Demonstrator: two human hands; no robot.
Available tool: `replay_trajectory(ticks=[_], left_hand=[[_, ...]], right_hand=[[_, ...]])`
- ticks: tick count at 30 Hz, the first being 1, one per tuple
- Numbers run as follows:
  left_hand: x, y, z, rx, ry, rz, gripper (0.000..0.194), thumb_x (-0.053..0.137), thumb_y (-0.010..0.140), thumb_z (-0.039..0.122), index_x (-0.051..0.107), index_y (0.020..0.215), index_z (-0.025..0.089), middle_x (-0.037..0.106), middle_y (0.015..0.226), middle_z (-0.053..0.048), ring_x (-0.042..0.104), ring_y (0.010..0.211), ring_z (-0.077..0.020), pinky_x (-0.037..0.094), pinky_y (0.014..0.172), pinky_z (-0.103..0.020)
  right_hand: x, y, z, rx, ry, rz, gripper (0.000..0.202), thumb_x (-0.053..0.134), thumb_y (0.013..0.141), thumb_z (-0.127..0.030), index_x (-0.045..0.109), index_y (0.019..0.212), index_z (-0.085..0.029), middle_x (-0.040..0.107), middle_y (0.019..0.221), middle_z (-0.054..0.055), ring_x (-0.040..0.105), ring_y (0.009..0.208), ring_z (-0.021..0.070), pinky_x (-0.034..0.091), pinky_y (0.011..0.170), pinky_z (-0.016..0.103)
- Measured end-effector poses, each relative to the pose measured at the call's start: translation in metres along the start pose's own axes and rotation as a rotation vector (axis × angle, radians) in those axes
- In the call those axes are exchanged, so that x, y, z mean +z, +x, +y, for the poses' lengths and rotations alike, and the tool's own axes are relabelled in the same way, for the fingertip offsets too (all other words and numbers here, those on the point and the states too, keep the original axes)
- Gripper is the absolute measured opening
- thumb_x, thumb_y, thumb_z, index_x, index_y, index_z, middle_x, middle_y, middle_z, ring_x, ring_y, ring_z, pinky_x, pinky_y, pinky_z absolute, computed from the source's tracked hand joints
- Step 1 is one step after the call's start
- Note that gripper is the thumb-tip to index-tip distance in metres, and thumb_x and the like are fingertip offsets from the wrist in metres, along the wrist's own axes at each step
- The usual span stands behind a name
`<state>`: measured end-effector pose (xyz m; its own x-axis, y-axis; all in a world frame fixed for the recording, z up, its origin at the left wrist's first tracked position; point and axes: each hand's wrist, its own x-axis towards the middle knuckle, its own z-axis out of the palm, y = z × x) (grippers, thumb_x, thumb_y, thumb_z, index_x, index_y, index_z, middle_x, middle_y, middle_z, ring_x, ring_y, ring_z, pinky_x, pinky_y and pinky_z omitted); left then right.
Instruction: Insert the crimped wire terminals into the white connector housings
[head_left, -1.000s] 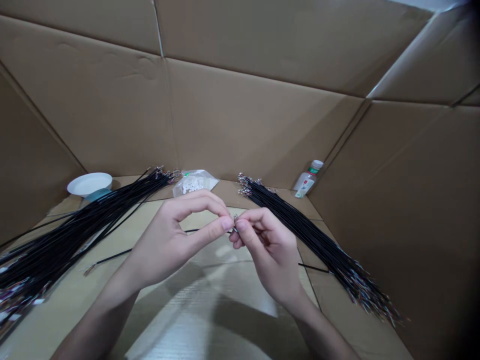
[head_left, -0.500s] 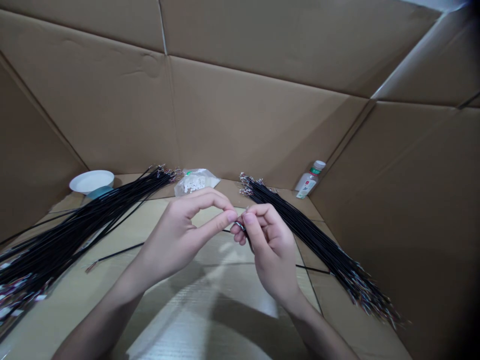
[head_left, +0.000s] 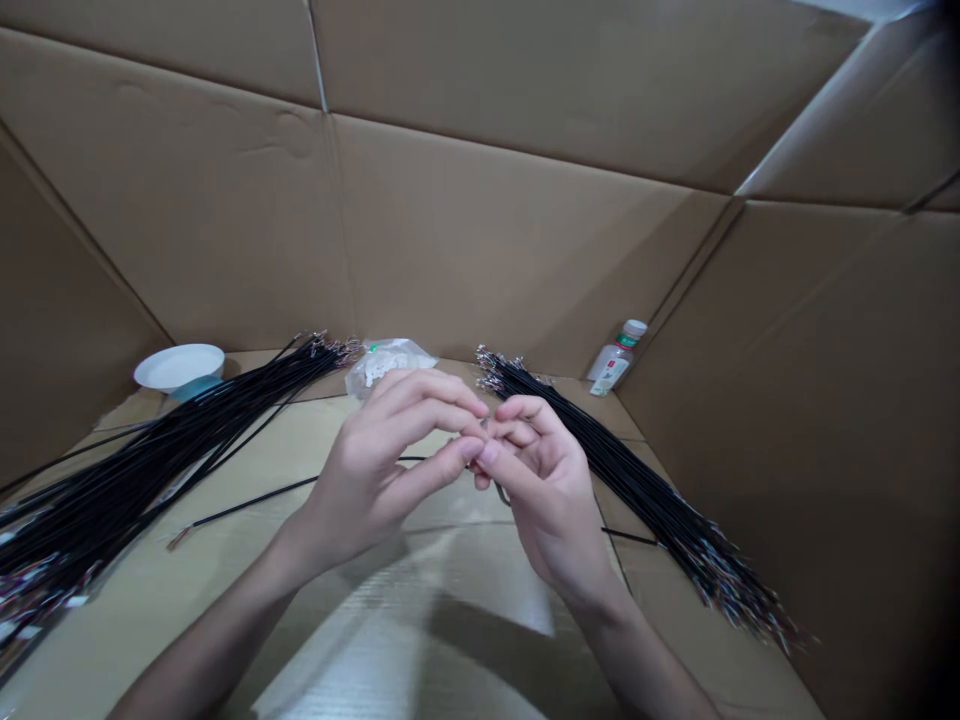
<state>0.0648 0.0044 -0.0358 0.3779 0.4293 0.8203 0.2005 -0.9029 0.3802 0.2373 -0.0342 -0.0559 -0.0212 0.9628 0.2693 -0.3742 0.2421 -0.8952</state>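
Observation:
My left hand (head_left: 397, 470) and my right hand (head_left: 551, 495) meet fingertip to fingertip above the middle of the table. Between them is the end of a thin black cable (head_left: 255, 498), mostly covered by the fingers. My right hand is closed on it, and a short bend of cable shows beneath its thumb. With thumb and fingertips, my left hand pinches at the same spot; whether it grips the wires or another small part is hidden. The cable's other end, with bare coloured wires, lies on the table to the left.
Black cable bundles lie at left (head_left: 172, 440) and right (head_left: 630, 470). At the back are a white dish (head_left: 178, 360), a light-blue item (head_left: 196, 388), a clear bag (head_left: 397, 355) of small white pieces and a bottle (head_left: 615, 360). Cardboard walls (head_left: 525, 250) enclose the table.
My left fingers have come down closer together onto the cable end, covering the wires that showed before. The right thumb has shifted toward the left thumb.

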Motion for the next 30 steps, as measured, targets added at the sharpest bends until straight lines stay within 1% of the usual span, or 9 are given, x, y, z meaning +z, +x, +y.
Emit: replay_trajectory(ticks=[5,8,10,15,17,21,24,27,30], left_hand=[[-0.004,0.0,0.002,-0.143,-0.082,-0.005,0.007,0.069,0.099,0.021,0.072,0.105,0.024,0.072,0.112,-0.003,0.067,0.11,-0.0186,0.051,0.098,-0.034],[-0.01,0.001,0.001,-0.126,-0.024,-0.023,0.01,0.076,0.095,0.023,0.072,0.104,0.023,0.072,0.114,-0.003,0.067,0.111,-0.0198,0.05,0.099,-0.035],[-0.014,0.001,-0.002,-0.054,0.069,-0.035,0.012,0.079,0.092,0.022,0.073,0.102,0.023,0.072,0.114,-0.004,0.067,0.11,-0.0207,0.05,0.099,-0.037],[-0.017,0.002,-0.013,0.114,0.191,-0.042,0.017,0.077,0.094,0.017,0.074,0.106,0.028,0.075,0.11,-0.003,0.068,0.106,-0.021,0.052,0.096,-0.039],[-0.018,0.001,-0.017,0.219,0.286,-0.032,0.018,0.077,0.093,0.016,0.073,0.106,0.028,0.078,0.107,-0.002,0.07,0.103,-0.0208,0.054,0.094,-0.039],[-0.018,0.0,-0.018,0.488,0.478,-0.015,0.016,0.075,0.093,0.011,0.073,0.106,0.02,0.081,0.104,-0.003,0.075,0.1,-0.0202,0.059,0.091,-0.036],[-0.016,-0.001,-0.015,0.584,0.466,-0.057,0.011,0.068,0.097,0.007,0.072,0.107,0.011,0.082,0.106,-0.008,0.077,0.104,-0.0229,0.062,0.094,-0.037],[-0.012,-0.003,-0.017,0.512,0.327,-0.114,0.013,0.067,0.097,0.007,0.07,0.11,0.01,0.081,0.11,-0.012,0.076,0.109,-0.0247,0.063,0.095,-0.037],[-0.005,-0.005,-0.022,0.357,0.184,-0.137,0.015,0.067,0.097,0.008,0.068,0.111,0.015,0.08,0.105,-0.009,0.077,0.1,-0.0202,0.062,0.089,-0.031]], right_hand=[[0.001,0.002,0.0,-0.039,0.043,0.052,0.029,0.083,0.087,-0.022,0.057,0.101,-0.026,0.068,0.087,-0.005,0.062,0.073,0.0111,0.054,0.073,0.024],[0.002,0.002,0.001,-0.037,0.103,0.081,0.029,0.082,0.088,-0.02,0.057,0.101,-0.026,0.068,0.087,-0.005,0.063,0.08,0.0105,0.052,0.079,0.023],[0.002,0.002,0.001,-0.033,0.127,0.095,0.03,0.082,0.088,-0.019,0.057,0.101,-0.026,0.068,0.087,-0.005,0.063,0.082,0.0103,0.051,0.081,0.022],[0.003,0.0,0.0,-0.017,0.122,0.144,0.033,0.083,0.085,-0.02,0.055,0.101,-0.026,0.068,0.086,-0.005,0.062,0.08,0.0119,0.051,0.078,0.024],[0.003,0.0,0.001,-0.025,0.119,0.157,0.034,0.084,0.084,-0.02,0.054,0.1,-0.026,0.068,0.084,-0.006,0.062,0.078,0.0116,0.051,0.078,0.024],[0.003,0.002,0.004,-0.046,0.128,0.184,0.033,0.085,0.083,-0.02,0.056,0.098,-0.025,0.068,0.081,-0.006,0.062,0.078,0.0105,0.05,0.078,0.023],[0.002,0.004,0.004,-0.024,0.159,0.186,0.032,0.086,0.083,-0.019,0.058,0.098,-0.024,0.07,0.081,-0.006,0.063,0.077,0.0092,0.05,0.076,0.022],[0.002,0.005,0.002,0.006,0.183,0.178,0.032,0.086,0.083,-0.018,0.058,0.098,-0.023,0.072,0.081,-0.006,0.066,0.078,0.0094,0.05,0.076,0.021],[0.003,0.004,0.0,0.023,0.201,0.172,0.032,0.085,0.083,-0.017,0.058,0.099,-0.023,0.073,0.079,-0.006,0.067,0.076,0.0088,0.051,0.075,0.021]])
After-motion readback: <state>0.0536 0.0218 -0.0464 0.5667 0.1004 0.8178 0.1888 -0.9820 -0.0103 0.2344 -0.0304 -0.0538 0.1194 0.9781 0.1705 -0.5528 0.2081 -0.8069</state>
